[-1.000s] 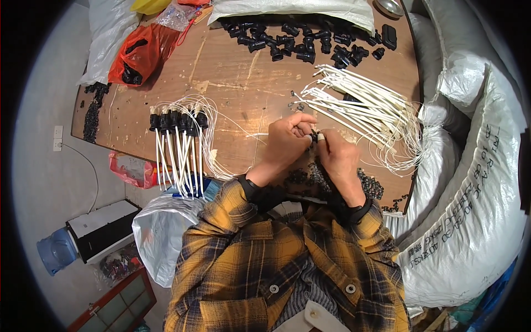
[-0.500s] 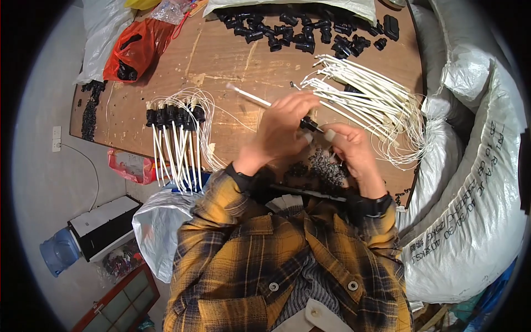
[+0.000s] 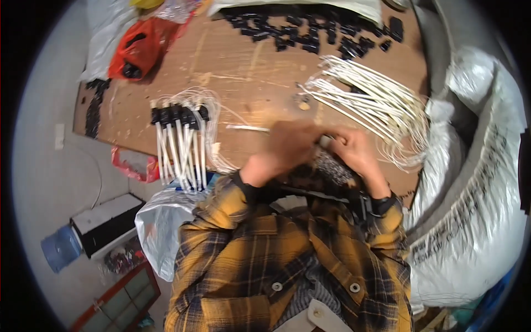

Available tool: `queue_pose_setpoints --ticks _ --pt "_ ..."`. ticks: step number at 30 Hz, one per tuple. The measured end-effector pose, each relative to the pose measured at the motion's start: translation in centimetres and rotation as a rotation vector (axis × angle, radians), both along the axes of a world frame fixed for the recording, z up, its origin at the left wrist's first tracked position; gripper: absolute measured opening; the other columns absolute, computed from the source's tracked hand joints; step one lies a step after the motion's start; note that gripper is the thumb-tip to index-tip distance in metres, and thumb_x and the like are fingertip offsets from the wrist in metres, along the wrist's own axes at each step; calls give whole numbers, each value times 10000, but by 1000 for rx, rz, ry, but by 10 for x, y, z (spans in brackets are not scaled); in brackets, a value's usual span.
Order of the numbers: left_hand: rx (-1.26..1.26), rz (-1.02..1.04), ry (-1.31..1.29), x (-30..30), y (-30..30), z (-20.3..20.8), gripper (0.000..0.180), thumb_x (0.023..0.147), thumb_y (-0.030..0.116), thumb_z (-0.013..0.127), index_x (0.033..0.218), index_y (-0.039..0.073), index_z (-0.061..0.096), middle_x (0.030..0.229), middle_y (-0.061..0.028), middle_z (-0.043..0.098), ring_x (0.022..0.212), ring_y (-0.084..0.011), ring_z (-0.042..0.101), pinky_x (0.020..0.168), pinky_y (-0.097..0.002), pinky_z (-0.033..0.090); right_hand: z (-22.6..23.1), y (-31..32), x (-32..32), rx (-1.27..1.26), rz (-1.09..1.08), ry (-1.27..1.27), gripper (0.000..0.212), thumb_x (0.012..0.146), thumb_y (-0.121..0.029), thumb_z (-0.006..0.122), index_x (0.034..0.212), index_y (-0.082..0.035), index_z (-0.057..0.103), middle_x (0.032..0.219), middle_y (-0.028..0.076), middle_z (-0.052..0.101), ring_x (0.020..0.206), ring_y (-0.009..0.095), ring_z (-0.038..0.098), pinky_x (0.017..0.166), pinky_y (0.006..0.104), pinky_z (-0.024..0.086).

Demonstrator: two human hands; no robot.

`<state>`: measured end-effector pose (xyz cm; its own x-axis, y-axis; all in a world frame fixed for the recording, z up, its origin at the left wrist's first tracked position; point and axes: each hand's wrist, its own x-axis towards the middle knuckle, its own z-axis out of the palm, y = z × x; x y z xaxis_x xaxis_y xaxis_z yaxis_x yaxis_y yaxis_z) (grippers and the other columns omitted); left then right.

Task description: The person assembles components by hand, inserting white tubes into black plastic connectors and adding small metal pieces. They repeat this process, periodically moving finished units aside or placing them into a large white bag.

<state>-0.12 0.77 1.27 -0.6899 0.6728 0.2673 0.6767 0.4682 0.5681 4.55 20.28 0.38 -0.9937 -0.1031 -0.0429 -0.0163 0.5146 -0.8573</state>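
Note:
Over the near middle of the table, my left hand [image 3: 293, 145] is smeared by motion. It is closed around a thin white tube [image 3: 247, 128], whose free end sticks out to the left. My right hand [image 3: 354, 148] meets it from the right with thumb and fingers pinched together; whatever is between them is hidden. A pale cover [image 3: 325, 142] shows on a thumb tip. Just below the hands lies a heap of small dark and grey parts [image 3: 336, 166]. To the right is a bundle of white tubes [image 3: 365, 99] with thin white wires.
At left, black sockets [image 3: 177, 115] with white tubes hang over the table edge. Black fittings [image 3: 298, 33] are strewn at the far side beside a white sack [image 3: 310, 8]. A red bag [image 3: 145, 47] lies far left. Big white sacks [image 3: 475, 221] crowd the right side.
The white tube has swung from slanting up-left to nearly level. My hands have drawn closer together, and the black fitting seen between them is now hidden. The whole view has shifted slightly.

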Motion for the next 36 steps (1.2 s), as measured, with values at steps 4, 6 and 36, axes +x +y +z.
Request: queue_pose_setpoints --ticks 4,6,36 --pt "-23 -77 149 10 -3 0 263 701 141 656 961 117 628 822 -48 595 710 -251 608 584 -377 485 7 1 -3 -364 5 -526 155 742 -46 730 895 -53 708 545 -7 493 512 72 445 485 244 346" --pt "-38 -27 157 12 -12 3 241 702 140 656 940 114 630 812 -46 596 712 -242 607 579 -367 480 11 -14 -2 -356 3 -500 137 755 -53 727 890 -45 706 572 -2 522 530 78 465 492 245 360" --pt "-398 559 -220 -170 8 -16 492 790 291 632 1252 139 552 1126 -187 609 1034 -349 585 851 -440 476 1 61 -6 792 -220 31 41 712 -52 633 733 -17 626 709 179 621 673 352 622 601 438 470"
